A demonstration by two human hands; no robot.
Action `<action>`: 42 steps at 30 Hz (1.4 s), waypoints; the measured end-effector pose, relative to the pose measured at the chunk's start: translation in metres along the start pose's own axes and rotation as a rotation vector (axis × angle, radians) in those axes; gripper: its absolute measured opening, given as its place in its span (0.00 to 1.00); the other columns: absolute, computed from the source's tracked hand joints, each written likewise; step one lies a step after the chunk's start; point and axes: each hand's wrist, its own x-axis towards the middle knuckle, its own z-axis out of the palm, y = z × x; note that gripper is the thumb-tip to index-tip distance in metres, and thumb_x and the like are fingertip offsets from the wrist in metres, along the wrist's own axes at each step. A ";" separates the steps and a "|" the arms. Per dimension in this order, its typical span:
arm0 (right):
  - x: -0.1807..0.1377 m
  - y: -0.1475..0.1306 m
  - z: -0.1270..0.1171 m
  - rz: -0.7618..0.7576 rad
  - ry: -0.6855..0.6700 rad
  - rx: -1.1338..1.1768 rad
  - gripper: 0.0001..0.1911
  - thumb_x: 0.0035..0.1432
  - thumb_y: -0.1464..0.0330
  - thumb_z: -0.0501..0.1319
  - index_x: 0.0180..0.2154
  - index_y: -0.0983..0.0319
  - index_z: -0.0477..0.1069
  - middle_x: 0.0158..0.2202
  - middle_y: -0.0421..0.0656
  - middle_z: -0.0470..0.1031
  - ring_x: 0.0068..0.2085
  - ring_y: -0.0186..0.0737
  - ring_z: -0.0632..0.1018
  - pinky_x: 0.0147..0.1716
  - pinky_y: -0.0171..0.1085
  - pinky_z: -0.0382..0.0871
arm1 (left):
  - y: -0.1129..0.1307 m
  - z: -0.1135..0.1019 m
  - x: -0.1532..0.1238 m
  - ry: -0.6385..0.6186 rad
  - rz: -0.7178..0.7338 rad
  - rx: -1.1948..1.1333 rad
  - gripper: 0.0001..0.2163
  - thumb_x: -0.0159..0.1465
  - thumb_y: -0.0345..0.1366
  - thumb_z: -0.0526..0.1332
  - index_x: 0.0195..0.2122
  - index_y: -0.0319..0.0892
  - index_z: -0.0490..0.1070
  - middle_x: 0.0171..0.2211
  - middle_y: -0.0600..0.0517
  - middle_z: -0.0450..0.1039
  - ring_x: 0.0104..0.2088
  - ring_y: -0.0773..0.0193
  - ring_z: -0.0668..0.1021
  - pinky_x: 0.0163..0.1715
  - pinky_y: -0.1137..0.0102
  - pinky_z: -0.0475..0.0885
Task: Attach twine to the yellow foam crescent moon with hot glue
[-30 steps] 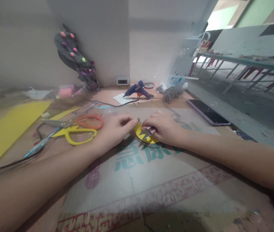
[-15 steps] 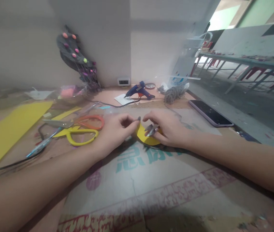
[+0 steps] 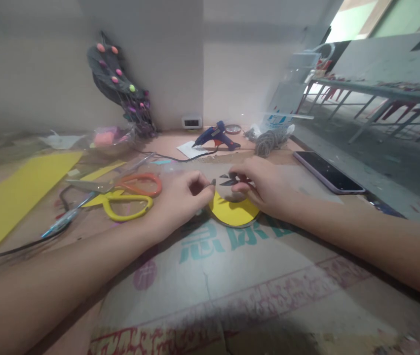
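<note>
A yellow crescent-shaped piece (image 3: 235, 213) with a grey rim lies on the cardboard in front of me. My left hand (image 3: 191, 195) pinches its left tip between thumb and fingers. Just above the piece, my right hand (image 3: 263, 187) grips small thread snips (image 3: 228, 181). Their two dark blades point left and stand apart, with a gap to my left fingertips. The snips' handle is mostly hidden inside my right fingers, which also cover the crescent's right tip.
Orange-and-yellow-handled scissors (image 3: 130, 192) lie left, near a yellow sheet (image 3: 28, 192). Behind are a blue glue gun (image 3: 217, 135) with its cord, grey yarn (image 3: 271, 142) and a small digital display (image 3: 191, 122). A phone (image 3: 328, 172) lies right. A decorated grey crescent (image 3: 111, 74) leans against the wall.
My right hand has lifted up and away from the yellow piece, uncovering more of it. The snips' blades now show spread apart. My left hand keeps its pinch.
</note>
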 end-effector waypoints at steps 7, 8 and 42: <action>0.002 0.003 0.003 -0.098 0.012 -0.129 0.19 0.70 0.62 0.49 0.44 0.67 0.74 0.33 0.47 0.77 0.33 0.41 0.72 0.33 0.38 0.60 | 0.001 0.001 0.000 0.009 -0.004 0.040 0.06 0.60 0.36 0.58 0.27 0.42 0.67 0.25 0.57 0.70 0.28 0.68 0.71 0.28 0.72 0.64; 0.002 0.003 0.003 -0.109 0.017 -0.143 0.19 0.70 0.62 0.49 0.43 0.66 0.74 0.33 0.47 0.78 0.33 0.41 0.72 0.33 0.38 0.60 | 0.001 0.001 0.000 0.008 -0.006 0.043 0.06 0.60 0.36 0.58 0.27 0.42 0.67 0.25 0.57 0.70 0.28 0.68 0.71 0.28 0.72 0.63; 0.004 -0.002 0.000 -0.057 -0.118 -0.166 0.23 0.70 0.60 0.46 0.43 0.66 0.75 0.31 0.48 0.77 0.33 0.41 0.72 0.33 0.37 0.59 | 0.002 0.002 -0.002 0.015 0.140 0.170 0.04 0.59 0.32 0.58 0.27 0.41 0.68 0.27 0.56 0.70 0.30 0.67 0.71 0.29 0.71 0.63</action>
